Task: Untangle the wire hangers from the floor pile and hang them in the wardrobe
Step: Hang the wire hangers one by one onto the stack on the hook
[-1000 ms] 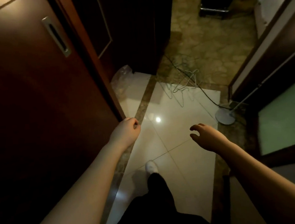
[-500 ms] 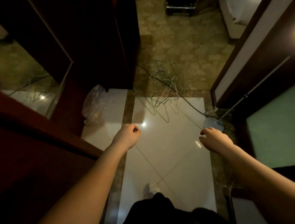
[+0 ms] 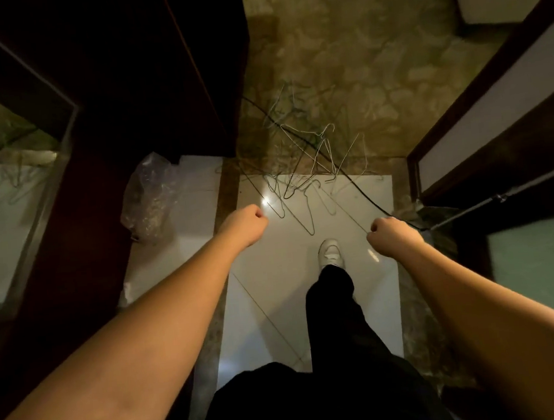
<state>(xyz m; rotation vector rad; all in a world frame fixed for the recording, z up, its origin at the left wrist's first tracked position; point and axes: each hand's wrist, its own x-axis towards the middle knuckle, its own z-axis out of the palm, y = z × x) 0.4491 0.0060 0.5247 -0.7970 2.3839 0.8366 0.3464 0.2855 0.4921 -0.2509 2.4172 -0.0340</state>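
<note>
The person has come a step closer to the pile since the earlier frames: the wire hangers (image 3: 302, 174), which lay well ahead of the hands, now sit just beyond the knuckles, and a white shoe (image 3: 331, 253) has come forward onto the pale floor tile (image 3: 275, 277) between the two arms. The left hand (image 3: 245, 224) and the right hand (image 3: 390, 233) are both curled into loose fists and hold nothing; each grip is closed on empty air, apart from the wires. The hangers lie tangled across the far edge of the pale tile, where it meets the mottled floor, with a dark cable (image 3: 361, 195) running through them toward the right. A crumpled clear plastic bag (image 3: 147, 194) lies at the left edge, against the dark wardrobe (image 3: 143, 70). The approach looks nearly done; reaching down and picking a first hanger free has not begun.
</note>
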